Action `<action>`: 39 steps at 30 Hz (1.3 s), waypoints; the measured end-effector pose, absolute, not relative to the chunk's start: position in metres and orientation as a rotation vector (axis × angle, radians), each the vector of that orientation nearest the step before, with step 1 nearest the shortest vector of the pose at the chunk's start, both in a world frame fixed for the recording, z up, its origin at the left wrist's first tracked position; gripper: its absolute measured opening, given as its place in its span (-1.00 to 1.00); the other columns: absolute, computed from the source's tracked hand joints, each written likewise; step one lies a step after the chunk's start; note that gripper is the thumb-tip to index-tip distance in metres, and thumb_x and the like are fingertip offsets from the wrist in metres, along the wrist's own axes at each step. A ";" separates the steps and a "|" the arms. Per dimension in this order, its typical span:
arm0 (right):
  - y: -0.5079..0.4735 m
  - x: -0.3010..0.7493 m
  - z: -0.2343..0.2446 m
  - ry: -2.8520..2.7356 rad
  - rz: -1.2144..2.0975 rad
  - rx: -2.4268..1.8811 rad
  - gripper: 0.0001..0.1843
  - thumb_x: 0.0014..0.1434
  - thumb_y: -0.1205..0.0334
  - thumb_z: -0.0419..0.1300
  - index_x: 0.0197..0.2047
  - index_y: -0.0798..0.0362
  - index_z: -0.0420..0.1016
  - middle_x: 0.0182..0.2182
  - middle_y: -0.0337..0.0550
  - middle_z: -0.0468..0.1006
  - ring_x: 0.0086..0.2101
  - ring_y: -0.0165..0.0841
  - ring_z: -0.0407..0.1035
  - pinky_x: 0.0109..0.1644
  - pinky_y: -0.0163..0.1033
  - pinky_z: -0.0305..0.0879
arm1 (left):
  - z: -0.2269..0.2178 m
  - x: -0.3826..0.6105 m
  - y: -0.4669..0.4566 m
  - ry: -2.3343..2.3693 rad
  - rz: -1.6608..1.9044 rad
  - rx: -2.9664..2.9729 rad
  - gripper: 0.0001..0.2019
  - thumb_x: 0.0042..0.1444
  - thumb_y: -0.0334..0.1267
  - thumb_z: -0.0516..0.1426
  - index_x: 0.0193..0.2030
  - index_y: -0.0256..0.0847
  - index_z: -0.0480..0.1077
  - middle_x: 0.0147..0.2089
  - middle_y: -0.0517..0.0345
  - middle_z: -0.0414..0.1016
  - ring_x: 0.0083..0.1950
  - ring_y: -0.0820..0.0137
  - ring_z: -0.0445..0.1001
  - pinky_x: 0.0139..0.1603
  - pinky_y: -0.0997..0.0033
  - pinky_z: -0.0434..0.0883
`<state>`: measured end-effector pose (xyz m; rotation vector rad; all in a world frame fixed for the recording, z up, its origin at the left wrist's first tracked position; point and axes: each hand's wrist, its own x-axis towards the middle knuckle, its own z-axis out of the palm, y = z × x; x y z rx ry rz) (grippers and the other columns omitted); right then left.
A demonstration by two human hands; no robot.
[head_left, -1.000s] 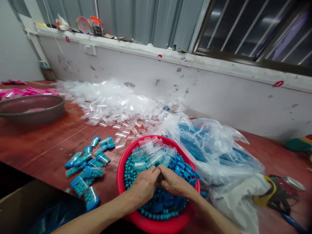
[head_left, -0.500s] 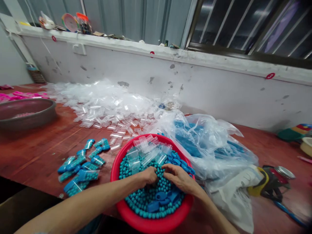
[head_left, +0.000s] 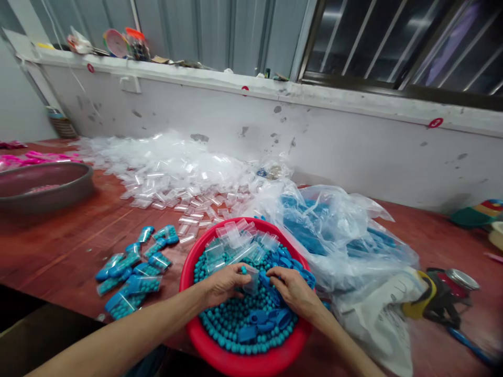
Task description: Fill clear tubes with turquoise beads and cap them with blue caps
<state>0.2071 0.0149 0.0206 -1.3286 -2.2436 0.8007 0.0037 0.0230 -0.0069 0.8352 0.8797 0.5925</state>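
Observation:
A red basin (head_left: 204, 343) in front of me holds teal beads (head_left: 231, 317), blue caps (head_left: 261, 320) and several empty clear tubes (head_left: 236, 238). My left hand (head_left: 222, 284) is closed around one clear tube (head_left: 251, 280) held over the beads, with a bead at its thumb tip. My right hand (head_left: 293, 292) rests on the beads just right of that tube, fingers curled down; what they hold is hidden.
Filled blue-capped tubes (head_left: 131, 269) lie left of the basin on the red-brown table (head_left: 66, 235). A heap of clear tubes (head_left: 173, 167) spreads behind. A plastic bag of blue caps (head_left: 338, 235) sits right. A metal bowl (head_left: 43, 186) stands far left; tools (head_left: 444, 301) lie far right.
My hands have parted slightly and my left hand has lifted a clear tube out of the beads. The camera view shifted a little.

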 end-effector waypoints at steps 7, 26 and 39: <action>0.012 0.193 0.027 -2.200 0.879 -1.266 -0.69 0.12 0.30 0.02 -0.04 0.06 0.34 -0.31 -0.17 0.49 -0.32 -0.36 0.36 -0.23 -0.31 0.23 | -0.002 0.017 0.020 1.033 0.693 0.849 -0.63 -0.23 -0.20 0.19 -0.25 -0.24 0.22 -0.54 0.27 0.38 -0.52 0.46 0.36 -0.53 0.51 0.21; 0.014 0.186 0.028 -2.187 0.906 -1.189 -0.72 0.10 0.37 0.02 -0.13 0.08 0.43 -0.27 -0.15 0.51 -0.33 -0.39 0.38 -0.21 -0.31 0.26 | 0.001 0.002 -0.004 1.401 0.176 1.819 -0.79 -0.41 -0.50 0.06 -0.54 -0.17 0.32 -0.63 0.25 0.28 -0.45 0.30 0.34 -0.42 0.43 0.18; -0.003 0.218 0.037 -2.059 0.927 -1.319 -0.72 0.15 0.28 0.00 -0.12 0.03 0.45 -0.40 -0.22 0.52 -0.38 -0.38 0.37 -0.30 -0.32 0.27 | -0.019 0.056 0.029 1.098 0.445 1.158 -0.70 -0.26 -0.45 0.05 -0.27 -0.21 0.25 -0.62 0.39 0.18 -0.62 0.56 0.20 -0.55 0.53 0.21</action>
